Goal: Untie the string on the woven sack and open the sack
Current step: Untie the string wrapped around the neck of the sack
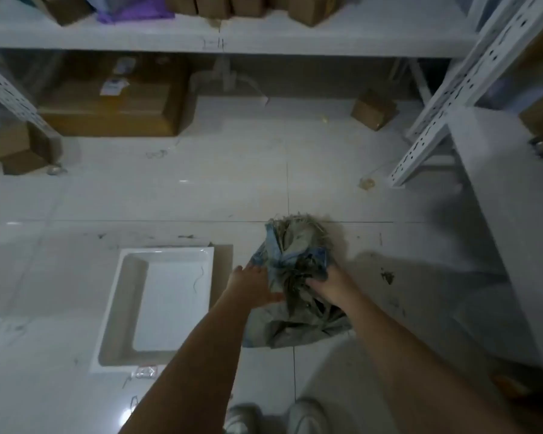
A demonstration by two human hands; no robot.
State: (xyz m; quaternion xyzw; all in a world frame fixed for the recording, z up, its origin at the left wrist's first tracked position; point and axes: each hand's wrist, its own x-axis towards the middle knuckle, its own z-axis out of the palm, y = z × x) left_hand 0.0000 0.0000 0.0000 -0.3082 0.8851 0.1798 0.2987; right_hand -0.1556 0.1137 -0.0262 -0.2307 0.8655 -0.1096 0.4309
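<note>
A grey-green woven sack (290,327) with blue printing stands on the tiled floor in front of me. Its top is bunched and frayed, with loose fibres fanning out at the far end. My right hand (328,285) grips the gathered neck of the sack from the right. My left hand (251,285) lies flat against the sack's left side, fingers stretched out. I cannot make out the string among the folds; the image is blurred.
A white rectangular tray (129,308) lies on the floor to the left of the sack. White metal shelving (470,76) stands at the right and across the back, with cardboard boxes (107,108) under and on it. My shoes (304,416) show at the bottom edge.
</note>
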